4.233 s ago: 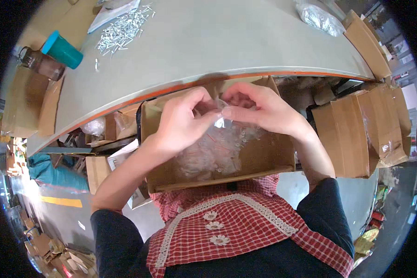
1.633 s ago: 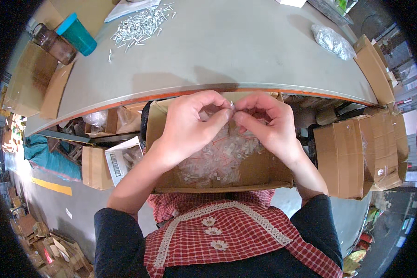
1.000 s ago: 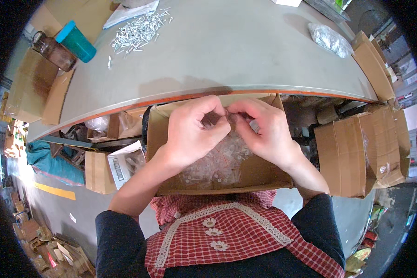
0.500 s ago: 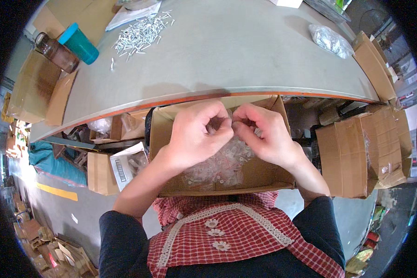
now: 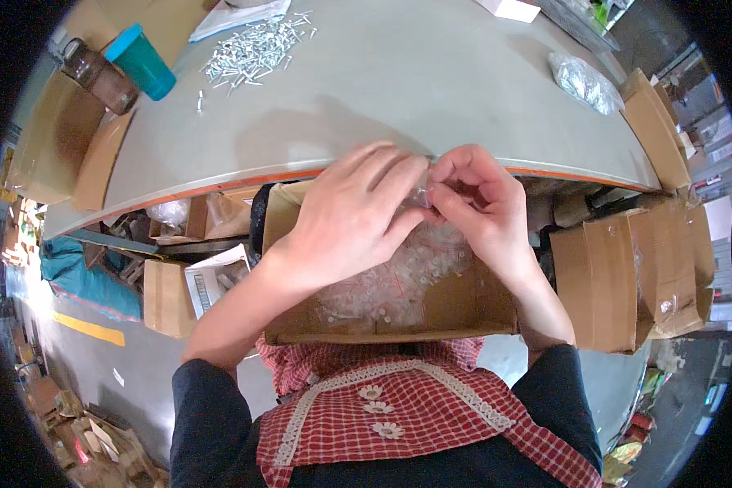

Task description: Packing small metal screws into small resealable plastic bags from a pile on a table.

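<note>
My left hand [image 5: 351, 218] and my right hand [image 5: 473, 203] meet over an open cardboard box [image 5: 455, 311] on my lap, fingertips pinched together on a small clear plastic bag [image 5: 422, 195]. The box holds a heap of small clear bags [image 5: 394, 281] with tiny parts. Both hands hover at the near edge of the grey table [image 5: 398, 89]. Most of the small bag is hidden by my fingers.
A pile of silver screws [image 5: 252, 49] lies on the table's far left, next to a teal cup [image 5: 142, 63] and a brown bottle [image 5: 98, 75]. A clear bag of parts [image 5: 584, 81] sits at the far right. Cardboard boxes [image 5: 626, 276] stand at my right and under the table.
My hands have drifted slightly up and right toward the table edge, still pinched on the small bag. The view has shifted a little.
</note>
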Tool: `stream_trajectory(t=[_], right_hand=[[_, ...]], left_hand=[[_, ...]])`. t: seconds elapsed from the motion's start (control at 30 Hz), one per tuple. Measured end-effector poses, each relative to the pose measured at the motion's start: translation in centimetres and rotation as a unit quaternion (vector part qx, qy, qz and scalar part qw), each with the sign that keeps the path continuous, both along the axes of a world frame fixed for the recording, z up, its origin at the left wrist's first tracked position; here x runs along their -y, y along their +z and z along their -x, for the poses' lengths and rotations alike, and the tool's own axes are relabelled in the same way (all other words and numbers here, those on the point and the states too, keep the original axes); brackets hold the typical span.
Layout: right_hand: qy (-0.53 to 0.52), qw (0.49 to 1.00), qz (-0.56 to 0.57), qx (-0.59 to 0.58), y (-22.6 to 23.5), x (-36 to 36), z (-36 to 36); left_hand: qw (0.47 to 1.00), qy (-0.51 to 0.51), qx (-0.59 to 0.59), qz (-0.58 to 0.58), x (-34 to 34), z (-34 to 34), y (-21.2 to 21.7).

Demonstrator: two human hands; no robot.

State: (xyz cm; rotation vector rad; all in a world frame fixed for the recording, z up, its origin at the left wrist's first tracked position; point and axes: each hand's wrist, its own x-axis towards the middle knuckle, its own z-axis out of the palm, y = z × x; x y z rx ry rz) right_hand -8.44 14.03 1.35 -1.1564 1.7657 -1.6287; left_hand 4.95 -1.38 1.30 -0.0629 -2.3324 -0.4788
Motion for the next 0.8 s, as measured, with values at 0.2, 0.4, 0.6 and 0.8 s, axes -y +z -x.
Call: stream_trajectory(t=[0.2, 0.4, 0.6, 0.8], right_hand=[[0.037, 0.990, 0.040, -0.130, 1.7, 1.6, 1.4], [0.049, 0.923, 0.034, -0.381, 4.2, 5.2, 2.2], [0.083, 0.919, 0.035, -0.384, 5.2, 10.4, 3.2], [0.021, 0.796, 0.063, -0.601, 6.6, 16.1, 1.6]], left_hand=[[0.996, -0.002, 0.051, -0.068, 2.5, 0.0, 1.2], [0.905, -0.087, 0.159, -0.386, 6.1, 0.1, 2.0], [0.842, -0.152, 0.129, -0.501, 9.7, 0.4, 1.1], [0.986, 0.120, -0.072, -0.092, 13.3, 0.8, 0.9]])
